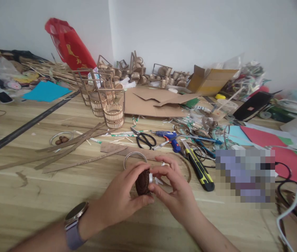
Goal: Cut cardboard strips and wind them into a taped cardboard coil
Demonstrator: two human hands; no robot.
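My left hand (122, 196), with a watch on its wrist, is closed round a small dark brown round woven piece (142, 182) held on edge just above the wooden floor. My right hand (173, 187) touches the same piece from the right, its thumb and fingers pinching a small white bit (151, 177) at the piece's rim. A thin ring (135, 157) lies flat just behind my hands. A yellow and black utility knife (199, 169) lies to the right of my right hand.
Black scissors (143, 138), a blue glue gun (169, 137) and thin wood strips (69, 148) lie behind my hands. Several small slatted wooden baskets (113, 115) stand further back beside flat cardboard (151, 101). A red bag (68, 43) leans on the wall. Cables (292, 206) lie at the right.
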